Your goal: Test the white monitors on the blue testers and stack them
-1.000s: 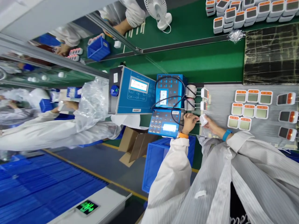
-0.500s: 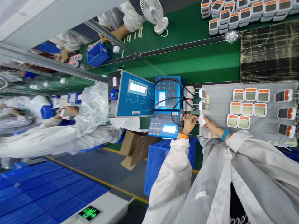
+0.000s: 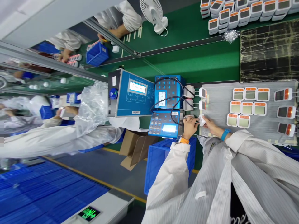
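Observation:
My right hand (image 3: pixel 210 125), with a blue wristband, holds a small white device (image 3: pixel 202 120) near the front edge of the grey mat. My left hand (image 3: pixel 190 127), with an orange watch band, is closed at the device's left end, beside thin white prongs; what its fingers pinch is hidden. Just beyond, two similar white-and-orange devices (image 3: pixel 203 93) are joined by thin prongs to round white sockets (image 3: pixel 188 91). Left of my hands stand blue testers (image 3: pixel 164 124) with lit screens and black cables.
Several display units (image 3: pixel 248 108) lie in rows on the grey mat (image 3: pixel 217 105), with three more at its right edge. A black taped board (image 3: pixel 268 49) lies behind. A large blue instrument (image 3: pixel 133 93) stands left. Below are a blue crate (image 3: pixel 154 168) and a cardboard box (image 3: pixel 137 147). Co-workers sit further off.
My left hand has shifted slightly right and down, its fingers closing more at the device's end. The white device has turned a little in my right hand.

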Demonstrator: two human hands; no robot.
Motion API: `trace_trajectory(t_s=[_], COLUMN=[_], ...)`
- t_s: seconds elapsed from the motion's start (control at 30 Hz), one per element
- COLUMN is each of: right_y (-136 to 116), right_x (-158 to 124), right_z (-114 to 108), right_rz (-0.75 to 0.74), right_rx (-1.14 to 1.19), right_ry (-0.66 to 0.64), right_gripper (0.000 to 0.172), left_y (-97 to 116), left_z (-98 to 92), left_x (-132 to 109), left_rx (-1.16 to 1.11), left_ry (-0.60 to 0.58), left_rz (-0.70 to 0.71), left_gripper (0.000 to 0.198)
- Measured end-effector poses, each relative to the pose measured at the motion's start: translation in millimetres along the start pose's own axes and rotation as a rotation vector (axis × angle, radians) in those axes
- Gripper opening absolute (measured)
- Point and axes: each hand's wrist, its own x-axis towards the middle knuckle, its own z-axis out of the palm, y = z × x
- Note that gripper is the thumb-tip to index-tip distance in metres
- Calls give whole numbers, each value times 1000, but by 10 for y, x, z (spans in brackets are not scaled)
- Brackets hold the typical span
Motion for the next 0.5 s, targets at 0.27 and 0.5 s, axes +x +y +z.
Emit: trace_trajectory(t_s=[0.27,0.5], right_y=[-23,5], right_x=[-22,-49], right_z=[8,48], right_rz=[-19,-109], right_rx=[-50,-102], right_ry=[-1,16], right_gripper=[44,56], left_y=[-43,-95], left_z=[62,3], left_x=[53,75], left_rx=[-37,-63], left_ry=[20,-65], left_rz=[-43,13], left_gripper=[19,15])
